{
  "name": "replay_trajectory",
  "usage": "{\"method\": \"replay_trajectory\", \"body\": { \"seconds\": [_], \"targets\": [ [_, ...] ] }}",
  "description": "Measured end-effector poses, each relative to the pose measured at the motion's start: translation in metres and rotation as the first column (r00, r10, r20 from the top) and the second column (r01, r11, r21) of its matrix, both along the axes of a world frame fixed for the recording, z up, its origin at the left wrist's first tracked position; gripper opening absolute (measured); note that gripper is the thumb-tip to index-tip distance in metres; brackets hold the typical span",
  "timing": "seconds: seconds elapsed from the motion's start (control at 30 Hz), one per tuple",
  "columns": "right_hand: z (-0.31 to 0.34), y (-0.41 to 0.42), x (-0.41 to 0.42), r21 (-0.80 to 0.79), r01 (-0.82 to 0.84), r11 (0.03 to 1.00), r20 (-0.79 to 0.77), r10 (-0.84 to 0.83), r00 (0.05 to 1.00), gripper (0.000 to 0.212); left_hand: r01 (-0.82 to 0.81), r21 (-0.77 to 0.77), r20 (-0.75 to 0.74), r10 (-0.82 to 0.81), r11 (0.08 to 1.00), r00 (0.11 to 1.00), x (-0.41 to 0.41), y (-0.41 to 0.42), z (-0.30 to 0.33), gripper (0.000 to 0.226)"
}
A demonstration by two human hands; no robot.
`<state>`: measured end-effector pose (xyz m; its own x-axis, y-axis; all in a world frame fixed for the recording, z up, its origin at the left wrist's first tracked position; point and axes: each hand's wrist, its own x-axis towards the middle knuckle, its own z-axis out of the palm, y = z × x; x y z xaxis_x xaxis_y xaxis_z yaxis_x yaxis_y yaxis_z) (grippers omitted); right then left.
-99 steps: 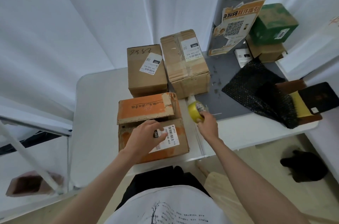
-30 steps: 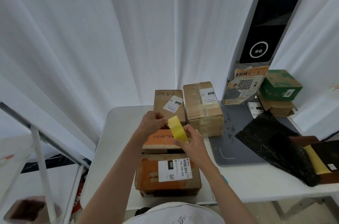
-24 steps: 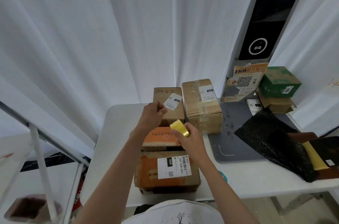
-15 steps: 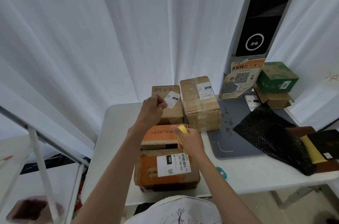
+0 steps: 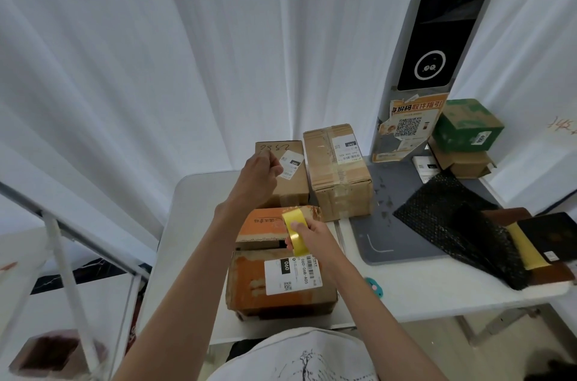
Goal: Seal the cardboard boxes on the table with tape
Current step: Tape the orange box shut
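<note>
Yellow glossy tape roll in right hand, above creased orange cardboard box

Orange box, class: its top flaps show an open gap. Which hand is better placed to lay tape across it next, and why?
Right. The right hand grips the yellow tape roll directly above the orange box flap gap; the left hand is raised farther back.
</note>
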<state>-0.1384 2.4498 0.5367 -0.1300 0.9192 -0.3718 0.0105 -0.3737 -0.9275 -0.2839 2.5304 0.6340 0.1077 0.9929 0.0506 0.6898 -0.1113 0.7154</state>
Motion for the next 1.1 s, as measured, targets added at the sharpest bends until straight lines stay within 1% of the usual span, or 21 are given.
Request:
{"method": "replay_trajectory", "body": {
  "seconds": [0.13,0.27,0.4,0.57,0.67,0.73,0.8,0.87,1.0,1.03,1.1],
  "targets": [
    [-0.009,0.001,0.003,-0.059,0.021,0.998,0.034,-0.019,0.999,0.026,-0.002,0.035,0.006,0.002,0.999,1.0,0.003,-0.001,-0.006,0.024],
    [-0.017,0.0,0.001,-0.042,0.038,0.998,0.101,-0.033,0.994,0.029,0.018,0.027,0.02,-0.018,0.999,1.0,0.002,0.003,-0.012,0.026],
    [-0.03,-0.004,0.0,-0.084,0.016,0.996,0.058,-0.011,0.998,0.025,0.084,-0.031,0.002,-0.084,0.996,0.996,-0.004,0.006,-0.024,0.017],
    [-0.043,-0.007,-0.002,-0.181,0.055,0.982,-0.018,-0.059,0.998,0.024,0.175,-0.023,-0.063,-0.176,0.984,0.982,-0.008,0.006,-0.034,0.026],
    [-0.05,-0.006,-0.005,-0.197,0.128,0.972,0.013,-0.128,0.992,0.03,0.182,-0.012,-0.051,-0.182,0.983,0.982,-0.009,0.006,-0.036,0.028],
    [-0.051,-0.004,-0.004,-0.146,0.197,0.97,0.038,-0.193,0.98,0.036,0.197,-0.006,-0.028,-0.197,0.98,0.98,-0.009,0.005,-0.036,0.028],
    [-0.05,-0.002,-0.005,-0.061,0.203,0.977,0.041,-0.2,0.979,0.039,0.218,0.005,-0.01,-0.218,0.976,0.976,-0.008,0.005,-0.035,0.027],
    [-0.049,0.0,-0.006,-0.005,0.185,0.983,0.087,-0.184,0.979,0.031,0.224,0.017,0.006,-0.224,0.975,0.975,-0.009,0.006,-0.033,0.026],
    [-0.051,0.004,-0.012,0.044,0.152,0.987,0.173,-0.158,0.972,0.009,0.233,0.045,0.025,-0.234,0.972,0.972,-0.01,0.009,-0.03,0.028],
    [-0.051,0.005,-0.013,0.059,0.146,0.987,0.18,-0.155,0.971,0.007,0.234,0.054,0.029,-0.236,0.971,0.971,-0.011,0.01,-0.029,0.029],
    [-0.05,0.006,-0.015,0.087,0.138,0.987,0.173,-0.151,0.973,0.01,0.232,0.065,0.039,-0.235,0.97,0.971,-0.013,0.013,-0.029,0.032]
  ]
}}
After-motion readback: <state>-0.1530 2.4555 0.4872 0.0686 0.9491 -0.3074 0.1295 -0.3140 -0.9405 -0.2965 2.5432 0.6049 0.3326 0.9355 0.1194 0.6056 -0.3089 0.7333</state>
